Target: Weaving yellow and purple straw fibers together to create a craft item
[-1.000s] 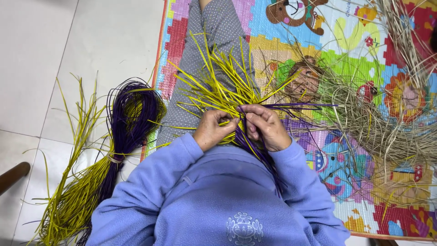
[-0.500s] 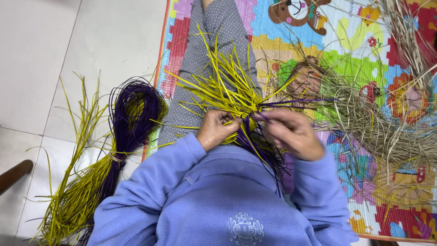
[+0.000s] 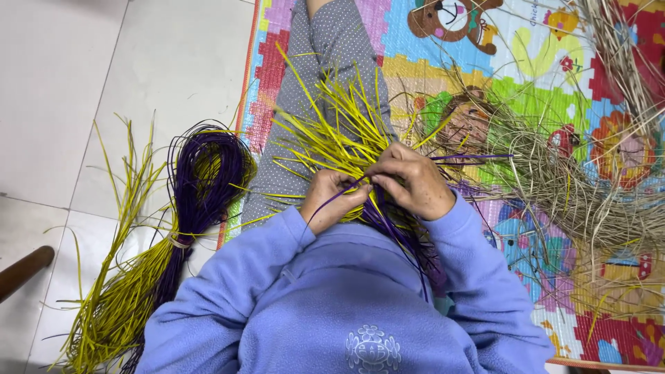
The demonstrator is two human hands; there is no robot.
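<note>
A fan of yellow strips (image 3: 332, 131) spreads over my lap, woven together near my hands. My left hand (image 3: 334, 199) pinches the woven base of the yellow strips, with a purple strand (image 3: 331, 202) looping across its fingers. My right hand (image 3: 413, 181) is closed on the purple strand and the yellow strips just right of the left hand; the two hands touch. More purple strands (image 3: 402, 235) trail down over my blue sleeve, and one runs off to the right (image 3: 478, 157).
A tied bundle of purple strips (image 3: 201, 180) and a yellow bundle (image 3: 114, 291) lie on the white tile floor at left. A tangle of dry tan fibres (image 3: 575, 180) covers the colourful play mat (image 3: 526, 83) at right. A dark wooden piece (image 3: 24, 270) shows at the left edge.
My right hand had pulled out to the right with the purple strand, then came back in against my left hand. The yellow strips shifted slightly.
</note>
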